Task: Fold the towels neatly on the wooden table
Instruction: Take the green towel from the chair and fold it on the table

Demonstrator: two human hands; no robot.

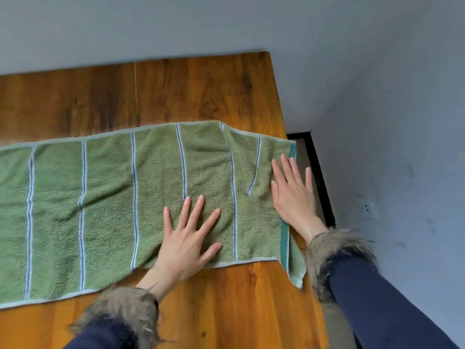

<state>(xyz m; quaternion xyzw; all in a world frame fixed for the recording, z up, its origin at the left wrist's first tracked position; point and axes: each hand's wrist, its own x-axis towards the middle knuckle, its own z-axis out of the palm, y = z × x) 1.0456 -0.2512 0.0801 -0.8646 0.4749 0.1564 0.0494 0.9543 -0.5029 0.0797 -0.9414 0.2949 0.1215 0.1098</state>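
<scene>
A green towel (108, 197) with thin blue-and-white stripes across its width and a pale hem lies spread flat along the wooden table (201, 89), lightly wrinkled. Its right end, showing a darker teal band, reaches the table's right edge, with one corner drooping toward the near edge.

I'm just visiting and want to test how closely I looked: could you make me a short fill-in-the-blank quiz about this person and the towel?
1. The towel is mostly ____ with thin pale stripes.
2. Both hands, the left hand and the right hand, lie ____ on the towel, fingers straight.
3. The towel lies on a ____ table.
4. The sleeve cuffs are trimmed with ____.

Missing words: green; flat; wooden; fur
</scene>
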